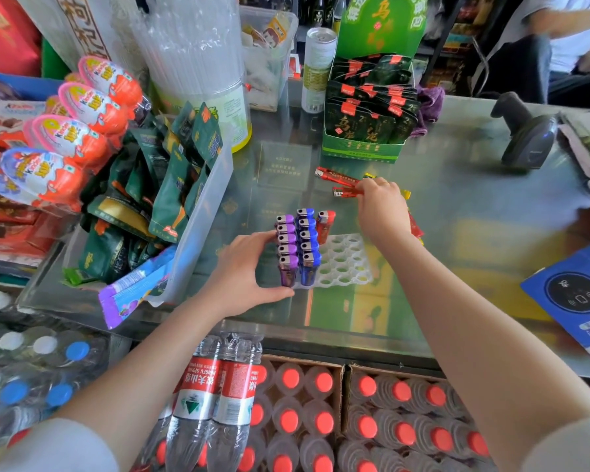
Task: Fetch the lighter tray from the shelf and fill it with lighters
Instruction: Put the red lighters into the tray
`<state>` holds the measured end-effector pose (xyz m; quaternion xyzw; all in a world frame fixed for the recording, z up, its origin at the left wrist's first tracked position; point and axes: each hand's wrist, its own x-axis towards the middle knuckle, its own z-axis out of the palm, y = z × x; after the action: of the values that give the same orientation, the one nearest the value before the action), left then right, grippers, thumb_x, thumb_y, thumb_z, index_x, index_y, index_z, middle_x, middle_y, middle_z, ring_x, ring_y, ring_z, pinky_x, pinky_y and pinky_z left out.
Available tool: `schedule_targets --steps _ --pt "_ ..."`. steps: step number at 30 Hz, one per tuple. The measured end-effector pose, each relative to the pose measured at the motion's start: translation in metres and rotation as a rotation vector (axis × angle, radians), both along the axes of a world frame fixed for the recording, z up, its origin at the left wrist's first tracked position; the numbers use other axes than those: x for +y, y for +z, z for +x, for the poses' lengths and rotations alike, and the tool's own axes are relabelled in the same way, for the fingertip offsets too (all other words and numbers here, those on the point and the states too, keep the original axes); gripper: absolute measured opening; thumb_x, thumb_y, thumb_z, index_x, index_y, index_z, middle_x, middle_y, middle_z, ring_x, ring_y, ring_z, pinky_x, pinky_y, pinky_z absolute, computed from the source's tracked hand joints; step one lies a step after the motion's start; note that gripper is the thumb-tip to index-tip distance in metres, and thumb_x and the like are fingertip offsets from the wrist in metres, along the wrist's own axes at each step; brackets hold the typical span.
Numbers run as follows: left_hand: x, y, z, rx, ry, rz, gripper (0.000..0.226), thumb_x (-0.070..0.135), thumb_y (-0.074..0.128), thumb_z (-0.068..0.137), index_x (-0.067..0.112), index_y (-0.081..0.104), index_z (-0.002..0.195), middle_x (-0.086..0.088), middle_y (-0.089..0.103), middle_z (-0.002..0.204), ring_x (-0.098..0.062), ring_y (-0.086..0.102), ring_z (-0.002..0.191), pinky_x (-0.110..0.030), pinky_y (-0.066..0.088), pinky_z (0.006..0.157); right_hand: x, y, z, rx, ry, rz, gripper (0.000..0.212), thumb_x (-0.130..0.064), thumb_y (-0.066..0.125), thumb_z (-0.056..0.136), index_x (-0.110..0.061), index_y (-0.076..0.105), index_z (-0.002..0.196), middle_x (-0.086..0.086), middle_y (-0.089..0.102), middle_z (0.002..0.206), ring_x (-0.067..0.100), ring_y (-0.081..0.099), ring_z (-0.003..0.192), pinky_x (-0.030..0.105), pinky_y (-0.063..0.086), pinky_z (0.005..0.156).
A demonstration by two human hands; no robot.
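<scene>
Bottled water with red labels stands closest to me, below the glass tabletop, beside cartons of red-capped bottles. On the tabletop sits the white lighter tray, a grid of round holes. Its left side is filled: a row of purple lighters, a row of blue lighters next to it, and one red lighter upright at the far end of the third row. The remaining holes hold nothing.

My left hand steadies the tray from its left, fingers curved against the purple row and thumb at the near corner. My right hand reaches past the tray's far edge, its grip pinched on a red lighter from the loose lighters lying flat there; a yellow one shows behind the knuckles.

Left of the tray is a clear bin of green packets. A barcode scanner stands far right.
</scene>
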<state>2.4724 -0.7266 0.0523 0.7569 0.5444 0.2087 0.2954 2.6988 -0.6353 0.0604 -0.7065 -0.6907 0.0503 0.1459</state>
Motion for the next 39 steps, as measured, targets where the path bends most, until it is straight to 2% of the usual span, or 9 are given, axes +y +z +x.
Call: schedule_targets --steps 10,13,15,16,19,24,27,31,39 --pt "0.002 -0.003 -0.002 0.007 0.012 0.007 0.083 0.058 0.068 0.051 0.027 0.044 0.124 0.019 0.048 0.112 -0.009 0.042 0.104 -0.030 0.032 0.085 0.004 0.011 -0.008 -0.085 0.190 -0.025 0.016 -0.011 0.047 0.091 -0.006 0.055 0.104 0.016 0.061 0.101 0.035 0.053 0.096 0.037 0.041 0.066" --pt "0.001 -0.005 -0.003 0.004 0.012 0.004 0.082 0.054 0.072 0.053 0.027 0.044 0.125 0.013 0.053 0.118 -0.012 0.044 0.108 -0.031 0.034 0.087 -0.014 0.026 -0.011 0.210 0.122 0.064 0.012 -0.016 0.048 0.091 -0.004 0.048 0.092 0.012 0.057 0.079 0.031 0.052 0.071 0.032 0.036 0.056" --pt "0.002 -0.006 -0.003 0.007 0.009 0.007 0.083 0.053 0.074 0.053 0.026 0.044 0.125 0.009 0.055 0.119 -0.014 0.045 0.109 -0.034 0.036 0.089 -0.033 0.034 -0.011 0.501 0.019 0.036 0.010 -0.017 0.050 0.090 -0.007 0.050 0.090 0.005 0.059 0.070 0.015 0.056 0.060 0.029 0.044 0.054" --pt "0.001 -0.006 -0.003 0.008 0.006 0.010 0.083 0.051 0.077 0.053 0.025 0.044 0.125 0.007 0.055 0.120 -0.015 0.046 0.109 -0.035 0.037 0.090 -0.044 0.035 -0.011 0.647 -0.028 0.005 0.006 -0.016 0.052 0.089 -0.010 0.053 0.092 0.000 0.061 0.066 0.006 0.055 0.055 0.018 0.045 0.051" --pt "0.002 -0.007 -0.002 0.021 0.007 0.023 0.082 0.047 0.079 0.055 0.024 0.045 0.126 0.006 0.055 0.122 -0.016 0.046 0.111 -0.035 0.037 0.091 -0.075 0.029 -0.014 0.963 -0.092 -0.102 0.008 -0.012 0.057 0.086 -0.017 0.055 0.092 -0.009 0.063 0.055 0.005 0.050 0.049 0.014 0.044 0.049" --pt "0.003 -0.011 -0.004 0.026 0.000 0.027 0.082 0.056 0.074 0.055 0.028 0.045 0.126 0.010 0.056 0.123 -0.015 0.047 0.111 -0.036 0.039 0.091 -0.096 0.014 -0.028 1.214 -0.149 -0.197 0.018 0.000 0.060 0.083 -0.007 0.053 0.097 0.006 0.065 0.077 0.006 0.066 0.056 0.021 0.057 0.058" --pt "0.003 -0.012 -0.004 0.021 -0.001 0.019 0.081 0.057 0.074 0.056 0.030 0.044 0.126 0.011 0.056 0.123 -0.015 0.047 0.112 -0.037 0.040 0.092 -0.094 0.012 -0.036 1.077 -0.153 -0.142 0.021 -0.004 0.062 0.083 -0.007 0.053 0.102 0.002 0.066 0.076 0.007 0.066 0.055 0.023 0.058 0.061" --pt "0.003 -0.013 -0.005 0.026 0.000 0.023 0.081 0.061 0.070 0.055 0.031 0.044 0.126 0.011 0.056 0.122 -0.015 0.047 0.110 -0.041 0.042 0.091 -0.090 0.011 -0.043 0.626 -0.048 0.026 0.030 -0.012 0.066 0.081 -0.005 0.057 0.109 0.010 0.067 0.087 0.022 0.063 0.075 0.027 0.047 0.069" --pt "0.003 -0.014 -0.005 0.037 -0.001 0.029 0.082 0.063 0.065 0.055 0.030 0.044 0.127 0.010 0.056 0.123 -0.015 0.047 0.113 -0.038 0.040 0.092 -0.092 -0.002 -0.045 0.398 0.085 0.135 0.016 -0.016 0.061 0.084 -0.004 0.061 0.094 0.014 0.062 0.088 0.029 0.057 0.077 0.038 0.048 0.065"
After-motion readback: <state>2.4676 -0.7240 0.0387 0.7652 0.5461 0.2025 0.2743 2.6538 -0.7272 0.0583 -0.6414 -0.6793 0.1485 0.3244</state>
